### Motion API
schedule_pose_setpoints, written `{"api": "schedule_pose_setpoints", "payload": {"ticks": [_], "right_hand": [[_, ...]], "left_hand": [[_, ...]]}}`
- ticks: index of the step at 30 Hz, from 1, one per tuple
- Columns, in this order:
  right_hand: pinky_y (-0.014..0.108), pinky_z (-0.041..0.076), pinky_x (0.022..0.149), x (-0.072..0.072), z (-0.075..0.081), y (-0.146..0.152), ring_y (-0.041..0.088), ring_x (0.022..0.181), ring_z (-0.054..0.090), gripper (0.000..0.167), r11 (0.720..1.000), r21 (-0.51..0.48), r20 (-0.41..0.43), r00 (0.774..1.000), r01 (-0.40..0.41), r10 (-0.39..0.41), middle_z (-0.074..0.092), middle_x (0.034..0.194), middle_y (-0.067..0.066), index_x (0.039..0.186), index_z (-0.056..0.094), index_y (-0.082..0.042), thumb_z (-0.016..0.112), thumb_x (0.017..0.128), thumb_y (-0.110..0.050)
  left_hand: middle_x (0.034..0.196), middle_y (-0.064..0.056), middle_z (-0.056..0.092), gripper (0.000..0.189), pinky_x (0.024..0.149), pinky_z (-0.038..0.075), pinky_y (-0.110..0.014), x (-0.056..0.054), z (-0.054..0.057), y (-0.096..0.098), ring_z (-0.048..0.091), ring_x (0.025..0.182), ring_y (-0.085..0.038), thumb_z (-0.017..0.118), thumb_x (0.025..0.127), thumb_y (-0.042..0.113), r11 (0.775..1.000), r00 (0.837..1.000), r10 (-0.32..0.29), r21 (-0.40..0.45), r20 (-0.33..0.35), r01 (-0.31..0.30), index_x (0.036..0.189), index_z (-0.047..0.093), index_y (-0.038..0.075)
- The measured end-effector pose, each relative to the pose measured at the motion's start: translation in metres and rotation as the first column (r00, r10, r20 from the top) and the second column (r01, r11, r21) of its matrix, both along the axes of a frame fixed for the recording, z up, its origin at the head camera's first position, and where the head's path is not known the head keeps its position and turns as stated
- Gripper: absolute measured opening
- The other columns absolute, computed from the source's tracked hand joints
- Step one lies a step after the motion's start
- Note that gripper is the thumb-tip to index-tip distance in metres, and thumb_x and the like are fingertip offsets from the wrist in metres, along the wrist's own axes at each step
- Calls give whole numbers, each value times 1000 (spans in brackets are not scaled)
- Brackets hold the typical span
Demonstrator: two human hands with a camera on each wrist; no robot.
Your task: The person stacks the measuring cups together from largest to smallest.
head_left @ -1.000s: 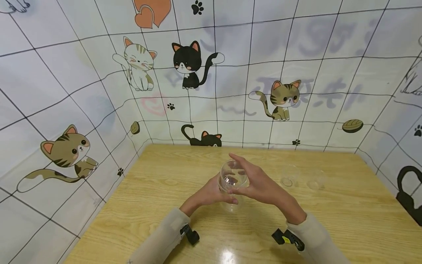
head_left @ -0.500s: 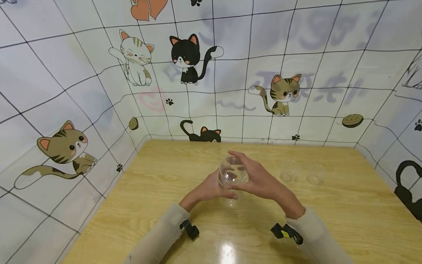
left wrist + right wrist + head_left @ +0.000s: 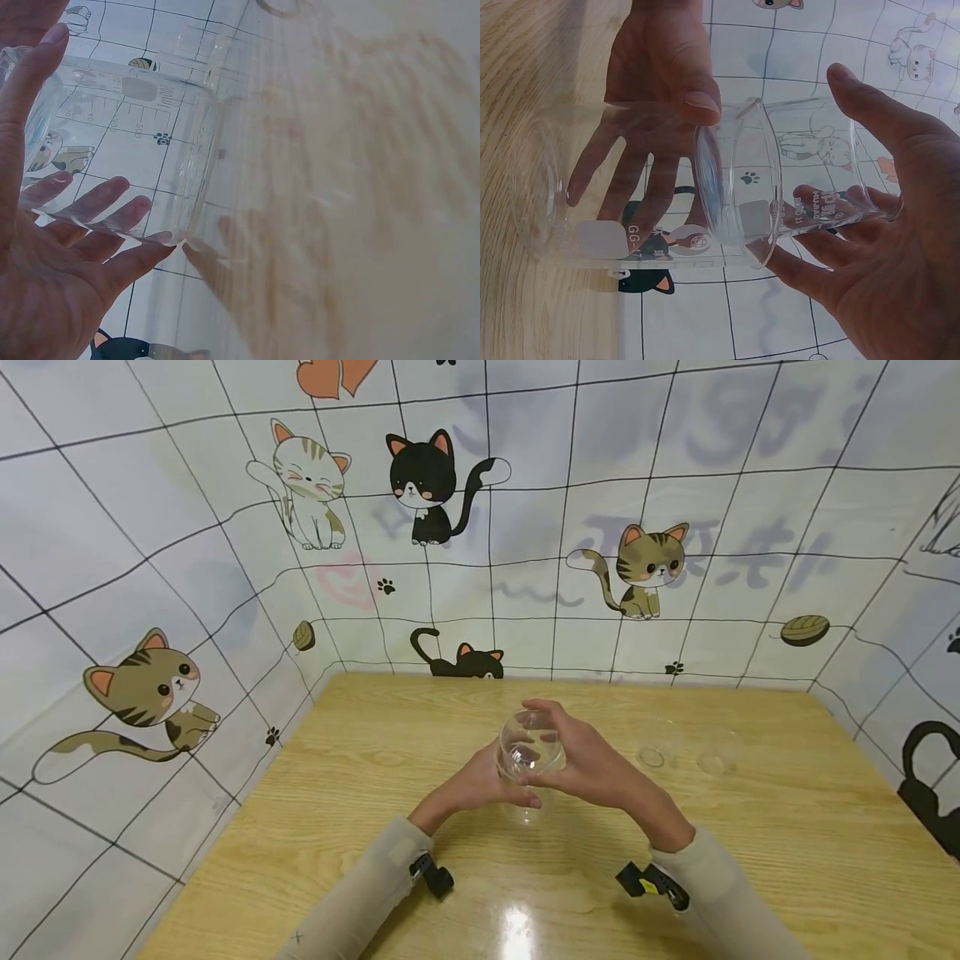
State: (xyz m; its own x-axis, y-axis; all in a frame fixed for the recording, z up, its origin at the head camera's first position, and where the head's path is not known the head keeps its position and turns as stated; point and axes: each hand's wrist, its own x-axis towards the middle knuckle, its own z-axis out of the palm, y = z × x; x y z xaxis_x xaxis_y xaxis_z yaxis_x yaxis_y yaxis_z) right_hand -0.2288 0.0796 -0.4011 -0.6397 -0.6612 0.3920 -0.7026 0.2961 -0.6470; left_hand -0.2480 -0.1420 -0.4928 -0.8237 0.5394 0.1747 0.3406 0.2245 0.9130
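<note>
Two clear glass beakers stand stacked upright between my hands. My left hand (image 3: 480, 783) curls its fingers and thumb around the larger, lower beaker (image 3: 604, 238), whose base is down at the tabletop. Around the smaller, upper beaker (image 3: 531, 745) my right hand (image 3: 596, 762) is wrapped, thumb on the near side and fingers behind. In the right wrist view, the bottom of the smaller beaker sits just inside the larger one's rim (image 3: 769, 187). Printed measuring marks (image 3: 112, 124) show on the larger beaker in the left wrist view.
Two more clear glass vessels, faint in the head view, stand to the right: one glass vessel (image 3: 651, 758) nearer my right hand and another glass vessel (image 3: 718, 763) beyond it. The wooden table (image 3: 360, 752) meets cat-patterned sheeting (image 3: 525, 602) at the back and sides.
The head view has tilted slightly, so everything sits a little higher in it. Both hands keep their hold, and the stacked beakers stay in the same arrangement.
</note>
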Motion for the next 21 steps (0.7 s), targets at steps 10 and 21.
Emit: {"api": "schedule_pose_setpoints", "payload": {"ticks": [10, 21], "right_hand": [[56, 55, 102, 1, 1, 1, 40, 127, 63, 89, 1000, 21, 3, 1000, 21, -21, 58, 145, 16, 154, 35, -12, 88, 84, -26], [56, 55, 101, -1, 0, 1, 39, 126, 64, 92, 1000, 13, -1, 1000, 11, -11, 59, 146, 14, 156, 35, -13, 89, 83, -26]], "left_hand": [[148, 1, 51, 100, 97, 58, -34, 0, 0, 0, 58, 131, -17, 93, 76, 22, 1000, 1000, -2, 3, 4, 2, 154, 32, 37], [146, -2, 51, 106, 101, 56, -35, 0, -2, 0, 58, 130, -19, 94, 76, 21, 1000, 1000, -11, 20, -6, 11, 157, 28, 38]]}}
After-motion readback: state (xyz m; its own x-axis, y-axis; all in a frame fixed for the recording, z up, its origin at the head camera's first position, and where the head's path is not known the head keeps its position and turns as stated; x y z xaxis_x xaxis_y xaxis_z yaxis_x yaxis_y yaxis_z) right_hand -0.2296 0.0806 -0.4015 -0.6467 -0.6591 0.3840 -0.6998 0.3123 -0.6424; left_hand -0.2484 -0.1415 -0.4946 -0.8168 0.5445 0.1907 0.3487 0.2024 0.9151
